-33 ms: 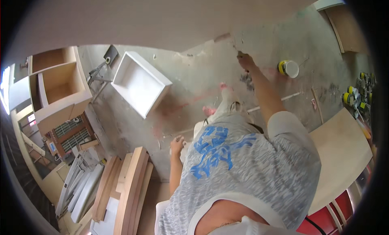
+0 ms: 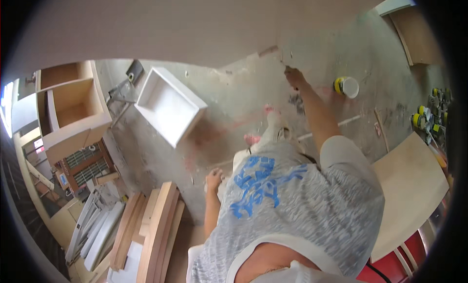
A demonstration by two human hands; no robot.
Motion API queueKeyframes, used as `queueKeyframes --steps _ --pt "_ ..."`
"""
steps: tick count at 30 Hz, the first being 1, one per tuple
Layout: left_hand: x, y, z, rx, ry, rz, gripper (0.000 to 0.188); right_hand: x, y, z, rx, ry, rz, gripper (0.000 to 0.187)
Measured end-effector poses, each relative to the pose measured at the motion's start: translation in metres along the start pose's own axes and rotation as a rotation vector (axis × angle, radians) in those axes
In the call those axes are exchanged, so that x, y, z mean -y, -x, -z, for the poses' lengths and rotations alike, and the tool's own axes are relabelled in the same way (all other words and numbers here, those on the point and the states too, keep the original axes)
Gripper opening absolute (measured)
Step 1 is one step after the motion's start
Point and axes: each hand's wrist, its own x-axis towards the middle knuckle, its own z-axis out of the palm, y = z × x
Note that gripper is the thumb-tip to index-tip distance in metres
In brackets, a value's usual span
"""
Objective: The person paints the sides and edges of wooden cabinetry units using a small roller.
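Note:
My right hand (image 2: pixel 295 79) reaches forward, closed round a thin tool (image 2: pixel 282 63) whose tip points at the lower edge of a large pale panel (image 2: pixel 161 24). The tool is too small to name. A brownish patch (image 2: pixel 267 50) marks the panel's corner just beyond it. To the right of that hand, a white-topped tub (image 2: pixel 349 87) with a yellow and black side stands on the floor. My left hand (image 2: pixel 214 179) is low beside my leg, its fingers loosely bent and apart, with nothing I can make out in them.
A white open box (image 2: pixel 168 105) lies on the stained floor to the left, with a wooden cabinet (image 2: pixel 73 105) beyond it. Timber boards (image 2: pixel 158 229) are stacked at lower left. A curved pale board (image 2: pixel 412 190) and several cans (image 2: pixel 419 120) are on the right.
The view has tilted slightly, so the panel and box sit a little lower in the picture. My right hand stays near the panel's corner; my left hand has barely moved.

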Motion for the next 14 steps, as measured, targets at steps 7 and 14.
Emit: queueKeyframes --steps 7,14 --pt "0.016 -0.019 -0.024 -0.017 0.082 -0.190 0.040 0.024 0.083 0.092 -0.062 -0.586 -0.239 0.040" --pt "0.083 -0.150 -0.046 0.085 -0.286 -0.510 0.045 0.134 0.219 0.236 -0.387 -0.764 -0.166 0.043"
